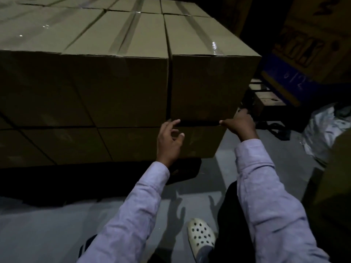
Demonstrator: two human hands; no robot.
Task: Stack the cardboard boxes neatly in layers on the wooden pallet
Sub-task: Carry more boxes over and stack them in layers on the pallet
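While the right grip (pixel 238 124) curls round the lower corner of the corner box (pixel 212 86), the left grip (pixel 169 141) hangs loose-fingered at its bottom edge. That box sits on the lower layer (pixel 133 143). Two layers look filled here, with final squaring probably left.

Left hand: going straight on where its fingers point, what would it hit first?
The left hand would probably meet the upper corner box at its bottom edge, just above the lower box.

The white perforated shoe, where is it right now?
In the head view the white shoe sits low, right of centre, on the grey floor, between the left sleeve and the right sleeve.
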